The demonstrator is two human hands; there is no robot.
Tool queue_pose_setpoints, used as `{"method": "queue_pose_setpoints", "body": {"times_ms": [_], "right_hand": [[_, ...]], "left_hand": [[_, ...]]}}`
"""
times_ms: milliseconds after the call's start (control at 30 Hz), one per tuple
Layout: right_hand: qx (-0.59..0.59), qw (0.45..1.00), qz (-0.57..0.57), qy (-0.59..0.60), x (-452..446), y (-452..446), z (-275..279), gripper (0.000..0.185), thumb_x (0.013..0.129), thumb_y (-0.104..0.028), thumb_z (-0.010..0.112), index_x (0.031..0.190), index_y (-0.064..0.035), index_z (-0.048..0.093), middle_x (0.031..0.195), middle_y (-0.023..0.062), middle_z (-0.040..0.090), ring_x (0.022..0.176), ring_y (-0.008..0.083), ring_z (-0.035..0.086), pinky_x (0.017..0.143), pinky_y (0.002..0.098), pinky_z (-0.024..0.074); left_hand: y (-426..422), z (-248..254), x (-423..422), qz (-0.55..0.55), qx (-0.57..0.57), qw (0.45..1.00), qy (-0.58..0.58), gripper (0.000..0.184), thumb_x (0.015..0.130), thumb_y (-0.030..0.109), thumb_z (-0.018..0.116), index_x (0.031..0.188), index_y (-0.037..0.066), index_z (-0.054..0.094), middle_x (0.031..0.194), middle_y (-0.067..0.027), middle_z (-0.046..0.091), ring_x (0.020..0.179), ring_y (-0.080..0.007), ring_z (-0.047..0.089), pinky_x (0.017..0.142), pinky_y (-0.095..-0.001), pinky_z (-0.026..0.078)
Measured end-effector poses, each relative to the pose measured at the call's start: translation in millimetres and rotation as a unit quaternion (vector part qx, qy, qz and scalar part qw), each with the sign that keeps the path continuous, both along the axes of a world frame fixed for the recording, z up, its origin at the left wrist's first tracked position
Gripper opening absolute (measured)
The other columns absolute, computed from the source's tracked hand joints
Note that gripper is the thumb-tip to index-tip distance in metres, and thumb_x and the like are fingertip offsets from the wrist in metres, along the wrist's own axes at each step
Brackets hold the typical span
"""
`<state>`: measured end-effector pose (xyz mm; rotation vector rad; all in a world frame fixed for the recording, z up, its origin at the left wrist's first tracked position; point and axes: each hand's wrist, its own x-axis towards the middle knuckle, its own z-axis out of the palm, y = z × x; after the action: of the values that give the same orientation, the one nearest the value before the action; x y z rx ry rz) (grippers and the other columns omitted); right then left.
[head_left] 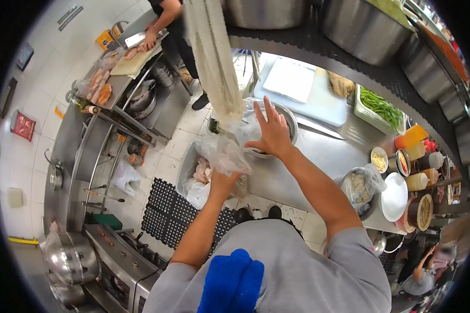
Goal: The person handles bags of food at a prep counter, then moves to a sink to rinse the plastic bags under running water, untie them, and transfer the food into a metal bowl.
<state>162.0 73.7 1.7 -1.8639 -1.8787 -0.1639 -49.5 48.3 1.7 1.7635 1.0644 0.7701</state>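
Observation:
My left hand (227,182) is closed on the lower edge of a clear plastic bag (222,151), above a grey bin (185,169) that holds pale raw meat (202,172) and more plastic. To the right, my right hand (272,130) has its fingers spread over the rim of a round metal bowl (292,122), whose contents are mostly hidden. Clear plastic shows just behind its fingers. A whitish cloth (211,57) hangs down in front, its lower end close to the bag.
A knife (318,128) lies on the steel counter (297,161) below a cutting board (329,109). Green beans fill a white basket (378,109) at right. Pots stand on the overhead shelf (350,57). Another person's hand (150,39) holds a cleaver at upper left.

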Motion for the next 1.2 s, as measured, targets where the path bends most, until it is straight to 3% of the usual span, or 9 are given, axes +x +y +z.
{"method": "queue_pose_setpoints", "body": {"times_ms": [67, 200, 333, 400, 433, 533, 667, 1000, 1200], "right_hand": [[-0.084, 0.996, 0.003, -0.014, -5.0, 15.1, -0.7, 0.122, 0.049, -0.058, 0.077, 0.144, -0.0091, 0.017, 0.149, 0.0196, 0.006, 0.119, 0.035, 0.042, 0.091, 0.0447, 0.0387], [-0.212, 0.976, 0.055, -0.02, -2.5, 42.8, -21.1, 0.085, 0.066, -0.037, 0.074, 0.136, -0.0071, 0.034, 0.14, 0.0152, 0.034, 0.117, 0.0297, 0.045, 0.088, 0.0427, 0.0434], [-0.184, 0.973, 0.135, -0.028, 42.5, 66.2, -70.8, 0.057, 0.074, -0.022, 0.066, 0.124, -0.0036, 0.048, 0.126, 0.0151, 0.05, 0.114, 0.0294, 0.048, 0.091, 0.0392, 0.0429], [-0.04, 0.986, 0.11, 0.122, 59.7, 53.2, -48.8, 0.043, 0.075, -0.012, 0.058, 0.116, 0.0005, 0.054, 0.116, 0.0202, 0.055, 0.107, 0.0335, 0.053, 0.091, 0.0378, 0.0433], [-0.11, 0.98, 0.077, 0.146, 54.8, 43.3, -9.2, 0.043, 0.075, -0.007, 0.051, 0.117, 0.0038, 0.05, 0.109, 0.0249, 0.057, 0.1, 0.0397, 0.054, 0.09, 0.0405, 0.0436], [-0.021, 0.987, 0.095, 0.132, 63.5, 40.8, -3.0, 0.043, 0.074, -0.004, 0.049, 0.117, 0.0045, 0.05, 0.108, 0.0257, 0.056, 0.099, 0.0407, 0.054, 0.087, 0.0422, 0.0443], [0.012, 0.979, 0.125, 0.16, 46.9, 24.6, 46.7, 0.041, 0.074, -0.008, 0.052, 0.114, 0.0033, 0.051, 0.105, 0.0243, 0.058, 0.097, 0.0404, 0.055, 0.085, 0.0432, 0.0446], [0.14, 0.984, 0.006, 0.106, -91.1, -7.7, 62.5, 0.022, 0.073, -0.012, 0.053, 0.093, -0.0054, 0.055, 0.101, 0.0132, 0.059, 0.084, 0.0278, 0.061, 0.067, 0.0417, 0.0523], [0.031, 0.96, 0.207, 0.184, -66.9, -96.5, 94.4, 0.032, 0.075, -0.019, 0.059, 0.104, -0.0069, 0.054, 0.118, 0.0162, 0.051, 0.097, 0.0316, 0.057, 0.084, 0.0404, 0.0476]], "left_hand": [[-0.1, 0.3, 4.9, 0.01, -0.004, 0.999, -0.041, 0.04, 0.074, 0.014, 0.07, 0.108, -0.001, 0.054, 0.105, -0.0122, 0.06, 0.094, -0.0223, 0.056, 0.083, -0.0324, 0.044], [14.5, -20.7, 1.3, -0.002, -0.07, 0.995, -0.071, 0.036, 0.073, 0.012, 0.071, 0.103, -0.001, 0.057, 0.101, -0.0118, 0.061, 0.092, -0.0227, 0.057, 0.083, -0.0332, 0.045], [28.6, -29.7, -2.3, 0.074, 0.003, 0.995, -0.06, 0.03, 0.075, 0.011, 0.068, 0.101, -0.001, 0.058, 0.098, -0.0114, 0.062, 0.09, -0.0212, 0.058, 0.081, -0.0329, 0.046], [46.9, -42.7, -7.2, 0.135, -0.216, 0.932, -0.257, 0.027, 0.079, 0.012, 0.058, 0.103, 0.0, 0.056, 0.089, -0.0069, 0.062, 0.074, -0.0122, 0.058, 0.062, -0.0269, 0.046], [52.9, -41.0, -7.1, 0.132, -0.22, 0.932, -0.256, 0.027, 0.079, 0.012, 0.058, 0.103, 0.0, 0.056, 0.089, -0.0069, 0.062, 0.074, -0.0122, 0.058, 0.062, -0.0269, 0.046], [60.3, -12.1, 1.7, 0.107, -0.23, 0.918, -0.304, 0.034, 0.077, 0.014, 0.059, 0.108, 0.001, 0.055, 0.094, -0.0067, 0.062, 0.076, -0.0093, 0.057, 0.061, -0.0247, 0.045], [60.0, 32.3, 47.9, 0.037, 0.18, 0.971, -0.151, 0.057, 0.071, 0.024, 0.072, 0.117, -0.002, 0.05, 0.097, -0.0108, 0.059, 0.096, -0.0271, 0.055, 0.088, -0.0368, 0.043], [50.6, -4.8, 66.3, -0.046, -0.064, 0.971, -0.227, 0.057, 0.076, 0.023, 0.068, 0.122, -0.002, 0.047, 0.108, -0.0113, 0.057, 0.103, -0.0248, 0.053, 0.093, -0.0357, 0.04], [20.9, -16.4, 34.7, 0.046, -0.211, 0.94, -0.265, 0.042, 0.084, 0.02, 0.06, 0.119, -0.002, 0.05, 0.112, -0.0108, 0.056, 0.104, -0.0213, 0.053, 0.092, -0.0331, 0.042]]}}
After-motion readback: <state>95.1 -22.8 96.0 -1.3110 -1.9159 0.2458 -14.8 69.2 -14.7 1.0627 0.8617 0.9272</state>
